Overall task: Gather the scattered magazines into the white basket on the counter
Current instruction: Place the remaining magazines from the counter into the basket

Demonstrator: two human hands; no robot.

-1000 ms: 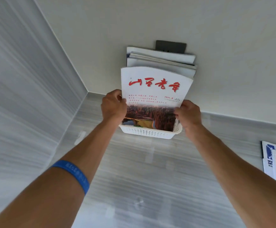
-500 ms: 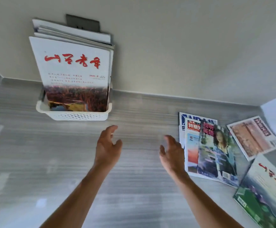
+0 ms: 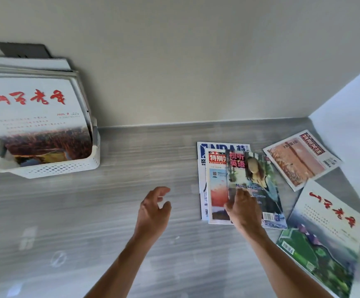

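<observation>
1. Glossy paper is what the right hand [image 3: 244,209] has to manage — its fingers rest on the lower part of the portrait-cover magazine [image 3: 254,186], thumb at the left edge; whether it pinches yet I cannot tell.
2. To do it well, peel only that top copy off the two magazines under it [image 3: 214,190], then steady it with the left hand [image 3: 153,211], which hovers open and holds nothing.
3. The magazine lies flat at the counter's [image 3: 131,244] right side, long axis running toward the wall, title end farthest away.
4. The white basket [image 3: 52,166] sits well apart at the left — already holding upright issues.
</observation>
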